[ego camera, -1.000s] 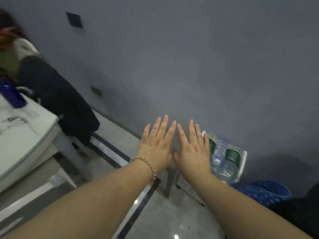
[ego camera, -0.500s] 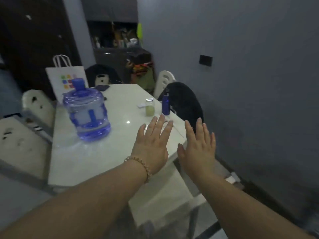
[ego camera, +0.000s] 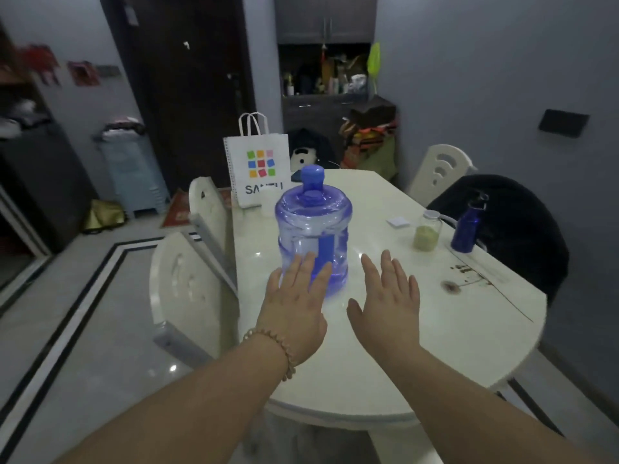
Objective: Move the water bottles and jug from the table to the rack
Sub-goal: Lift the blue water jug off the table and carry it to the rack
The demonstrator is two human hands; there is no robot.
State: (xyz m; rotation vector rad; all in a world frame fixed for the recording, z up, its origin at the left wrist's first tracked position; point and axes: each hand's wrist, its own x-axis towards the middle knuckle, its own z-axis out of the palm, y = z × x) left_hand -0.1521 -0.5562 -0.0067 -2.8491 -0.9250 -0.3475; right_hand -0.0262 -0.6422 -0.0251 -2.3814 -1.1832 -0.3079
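One translucent blue water jug (ego camera: pixel 314 229) upright on the white oval table (ego camera: pixel 435 346), blue cap on top, toward the left edge. Left hand (ego camera: pixel 296 304) flat, fingers spread, held before the jug's lower front; touching or not, cannot tell. Right hand (ego camera: pixel 388 304) flat and spread too, empty, over bare tabletop just right of the jug. Beaded bracelet (ego camera: pixel 278 349) on the left wrist. Farther right, a glass jar (ego camera: pixel 426 231) with greenish contents beside a dark blue metal bottle (ego camera: pixel 467 226). Behind the jug, a white paper bag (ego camera: pixel 258 169).

jug (ego camera: pixel 313 229) clear blue plastic; table (ego camera: pixel 435 329) glossy white; bag (ego camera: pixel 258 169) matt paper.
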